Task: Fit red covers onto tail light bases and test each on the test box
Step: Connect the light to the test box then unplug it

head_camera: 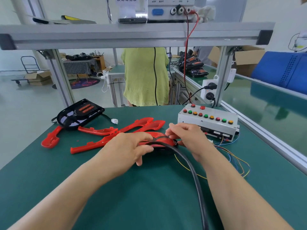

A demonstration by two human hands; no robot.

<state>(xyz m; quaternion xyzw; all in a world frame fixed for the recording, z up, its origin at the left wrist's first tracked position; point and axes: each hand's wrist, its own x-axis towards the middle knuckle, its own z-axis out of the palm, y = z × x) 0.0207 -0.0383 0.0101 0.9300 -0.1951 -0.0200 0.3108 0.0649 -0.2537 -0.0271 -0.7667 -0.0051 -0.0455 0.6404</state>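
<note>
A tail light with a red cover (160, 138) on its black base lies at the middle of the green table. My left hand (127, 146) grips its left side, fingers curled over the cover. My right hand (186, 135) holds its right end, fingers curled at the edge. A black cable (196, 180) runs from the light toward me. The white test box (207, 122) with coloured buttons stands just right of my right hand. Several loose red covers (132, 127) lie behind the light. A bare black base (79, 113) rests at the back left.
Thin coloured wires (235, 160) trail from the test box over the table at the right. A person in a green top (144, 77) stands beyond the table's far edge. An aluminium shelf (132, 35) spans overhead with a power supply (171, 9). A conveyor rail (265, 133) borders the right side.
</note>
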